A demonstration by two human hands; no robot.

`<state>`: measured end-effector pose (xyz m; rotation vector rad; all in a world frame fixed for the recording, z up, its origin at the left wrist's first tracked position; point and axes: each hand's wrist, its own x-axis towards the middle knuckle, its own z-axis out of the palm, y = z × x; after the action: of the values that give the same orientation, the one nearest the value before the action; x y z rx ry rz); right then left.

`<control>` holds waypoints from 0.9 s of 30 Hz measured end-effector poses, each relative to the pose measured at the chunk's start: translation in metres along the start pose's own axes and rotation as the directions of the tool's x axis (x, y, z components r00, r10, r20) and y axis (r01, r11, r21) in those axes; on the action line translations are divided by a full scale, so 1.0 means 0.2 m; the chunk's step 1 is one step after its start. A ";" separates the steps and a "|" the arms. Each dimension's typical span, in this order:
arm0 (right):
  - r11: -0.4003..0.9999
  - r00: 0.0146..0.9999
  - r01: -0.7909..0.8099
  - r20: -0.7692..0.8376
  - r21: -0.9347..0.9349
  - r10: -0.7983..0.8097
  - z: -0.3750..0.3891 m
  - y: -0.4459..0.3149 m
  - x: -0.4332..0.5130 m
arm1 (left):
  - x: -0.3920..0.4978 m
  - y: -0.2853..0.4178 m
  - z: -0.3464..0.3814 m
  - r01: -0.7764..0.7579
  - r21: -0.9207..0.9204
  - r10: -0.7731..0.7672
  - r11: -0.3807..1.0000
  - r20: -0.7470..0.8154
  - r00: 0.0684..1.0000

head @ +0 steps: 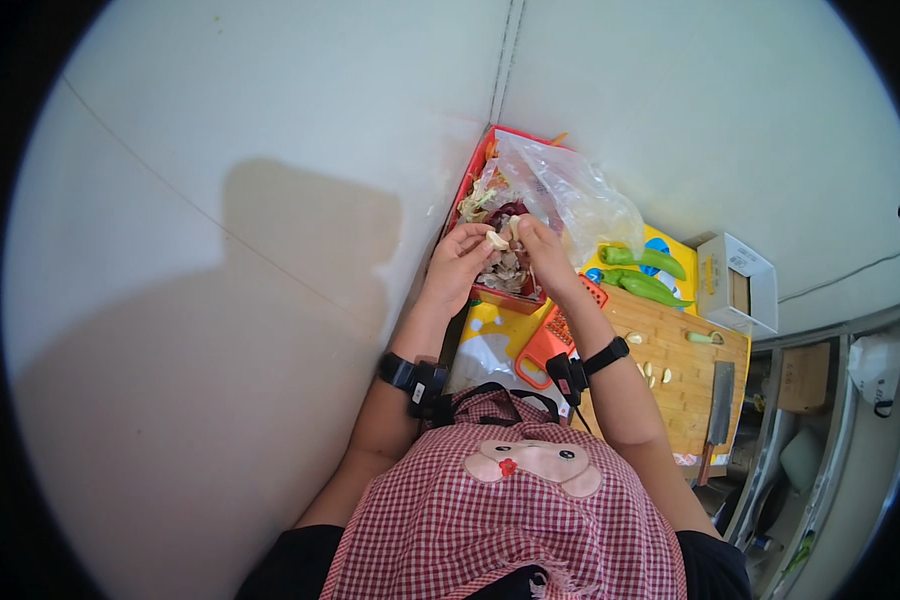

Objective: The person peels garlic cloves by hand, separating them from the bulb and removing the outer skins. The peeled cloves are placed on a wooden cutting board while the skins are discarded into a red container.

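Observation:
Between the thumb and fingers of my left hand (456, 264) is a pale garlic clove (496, 241). My right hand (545, 253) pinches a second garlic piece (514, 226), close beside the first. Both hands are over a red box (506, 300) in the corner, which holds papery garlic skins (504, 273), dark red onion skins and other vegetable scraps. Several peeled garlic cloves (667, 375) lie on the wooden cutting board (694, 409) to my right.
A clear plastic bag (570, 187) drapes over the box's right side. An orange grater (551, 337) lies by the board. Beyond are green peppers (649, 286) and a white carton (735, 283). A peeler (703, 338) and a cleaver (720, 405) rest on the board. Walls rise left and ahead.

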<state>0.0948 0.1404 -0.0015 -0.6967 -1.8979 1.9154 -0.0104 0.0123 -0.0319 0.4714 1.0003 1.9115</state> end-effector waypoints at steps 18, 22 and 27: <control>0.628 0.914 0.293 0.018 -0.721 -0.404 0.04 -0.20 -0.15 | -0.01 0.01 -0.01 0.192 -0.297 -0.184 0.935 0.054 0.981; 0.575 0.885 0.315 0.015 -0.755 -0.466 0.07 -0.23 -0.16 | -0.01 0.01 -0.02 0.186 -0.270 -0.189 0.945 0.016 0.982; 0.578 0.912 0.314 0.070 -0.753 -0.404 0.03 -0.21 -0.12 | -0.01 0.01 -0.02 0.206 -0.262 -0.211 0.943 0.008 0.977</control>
<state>0.1074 0.1232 0.0430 -0.5304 -2.5152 0.7550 -0.0133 0.0089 -0.0324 0.1846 0.7622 1.8249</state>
